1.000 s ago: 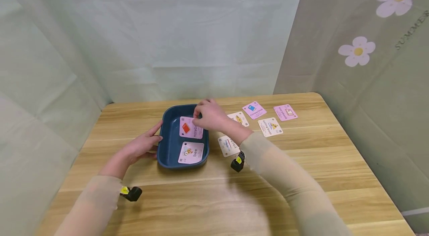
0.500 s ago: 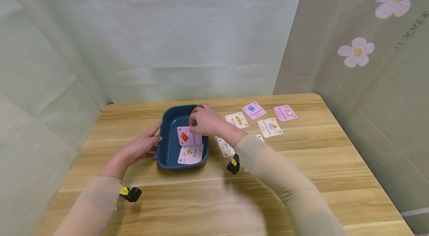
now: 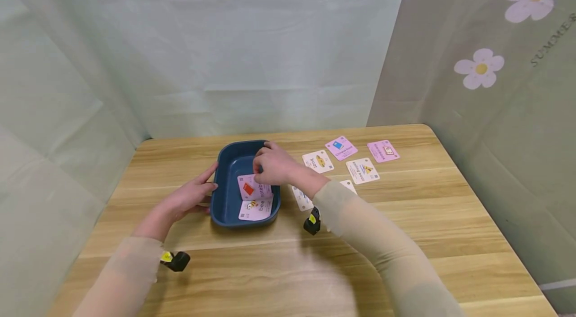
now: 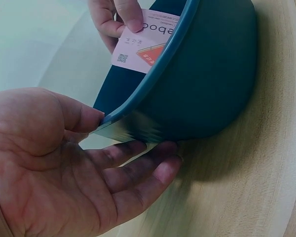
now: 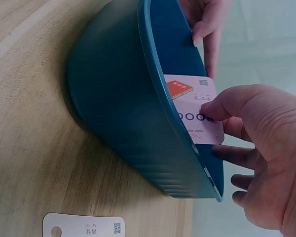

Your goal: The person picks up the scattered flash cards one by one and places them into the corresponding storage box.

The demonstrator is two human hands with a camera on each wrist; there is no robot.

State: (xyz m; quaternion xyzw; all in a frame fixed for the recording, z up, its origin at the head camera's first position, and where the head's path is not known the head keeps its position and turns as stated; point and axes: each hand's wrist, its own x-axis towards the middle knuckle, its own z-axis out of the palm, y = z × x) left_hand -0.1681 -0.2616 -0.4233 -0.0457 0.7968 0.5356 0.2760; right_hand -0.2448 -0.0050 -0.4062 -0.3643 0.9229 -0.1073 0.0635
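A dark blue rectangular box (image 3: 227, 182) stands on the table. My left hand (image 3: 191, 197) is at its left side; in the left wrist view the thumb tip touches the rim and the other fingers rest along the outer wall. My right hand (image 3: 274, 164) reaches over the right rim. Between thumb and fingers it pinches a pink "notebook" word card (image 5: 195, 111), tilted inside the box, with a red book printed on it. A white "bee" card (image 3: 254, 211) lies at the near end of the box, its upper part covered by the notebook card.
Right of the box lie a "boat" card (image 3: 318, 161), a "Chinese book" card (image 3: 341, 148), a "storybook" card (image 3: 383, 151) and a "sailing boat" card (image 3: 362, 171). A white card (image 3: 302, 200) is partly hidden under my right forearm. Pale curtains (image 3: 270, 57) hang behind the table.
My right hand has moved the notebook card toward the near end of the box, so it now overlaps the bee card. The left hand has stayed at the box's left side.
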